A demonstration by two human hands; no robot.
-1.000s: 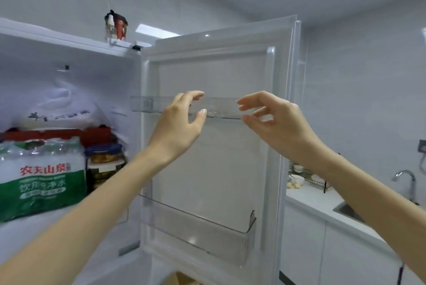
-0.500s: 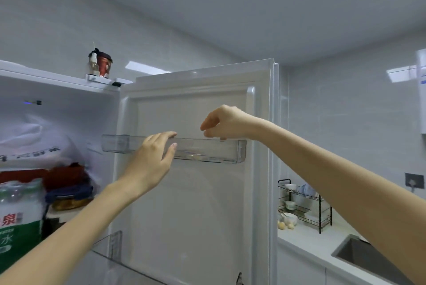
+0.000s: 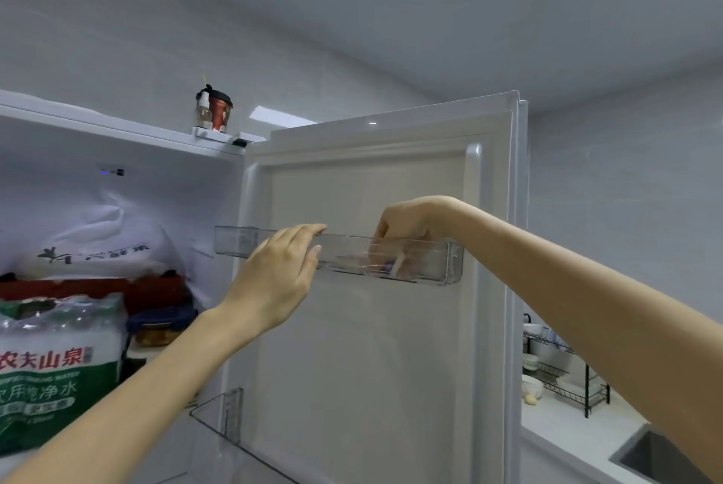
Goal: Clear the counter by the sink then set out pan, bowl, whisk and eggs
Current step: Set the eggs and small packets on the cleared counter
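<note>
Since half a second ago the right hand (image 3: 410, 223) has dipped from above the rim into the clear door shelf (image 3: 234, 243), and the left hand (image 3: 279, 272) has risen to its front wall. Left fingers lie straight against the plastic, thumb below. Right fingers curl down inside, blurred through the plastic; whether they pinch anything cannot be told. That shelf hangs on the open fridge door (image 3: 352, 366). Left of the door sit a pack of bottled water (image 3: 51, 366) and a white bag (image 3: 98, 245). Right of the door, on the counter (image 3: 567, 429), a small bowl (image 3: 533, 386) and what look like eggs (image 3: 530, 400) sit beside a dish rack (image 3: 587, 393), near the sink (image 3: 649, 452).
</note>
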